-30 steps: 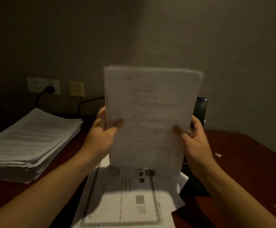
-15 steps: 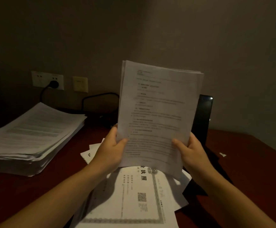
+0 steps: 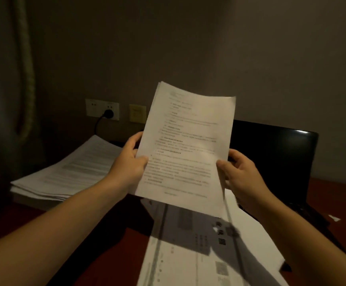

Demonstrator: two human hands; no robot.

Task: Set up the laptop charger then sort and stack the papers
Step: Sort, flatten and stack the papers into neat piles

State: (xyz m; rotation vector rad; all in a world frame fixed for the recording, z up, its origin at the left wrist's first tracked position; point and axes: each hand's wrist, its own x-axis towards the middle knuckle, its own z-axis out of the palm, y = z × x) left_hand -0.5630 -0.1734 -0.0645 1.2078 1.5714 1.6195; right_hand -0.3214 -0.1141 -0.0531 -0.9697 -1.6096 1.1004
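I hold a sheaf of printed papers (image 3: 185, 145) upright in front of me, tilted a little to the left. My left hand (image 3: 129, 164) grips its left edge, thumb on the front. My right hand (image 3: 239, 172) grips the right edge the same way. Below them loose sheets, one a bordered certificate (image 3: 190, 250), lie on the reddish-brown desk (image 3: 110, 244). A tall stack of papers (image 3: 68, 174) sits at the left. The black charger plug (image 3: 108, 114) is in the wall socket (image 3: 102, 109), its cable running down behind the stack.
An open black laptop (image 3: 275, 153) stands behind the held papers at the right, partly under the loose sheets. A yellowish wall plate (image 3: 137, 113) is beside the socket. A curtain (image 3: 6, 79) hangs at the far left. A small white scrap (image 3: 334, 218) lies on the desk at the right.
The sheaf has lifted off the loose sheets and tilted left. My view has swung left, so the laptop screen and curtain show more.
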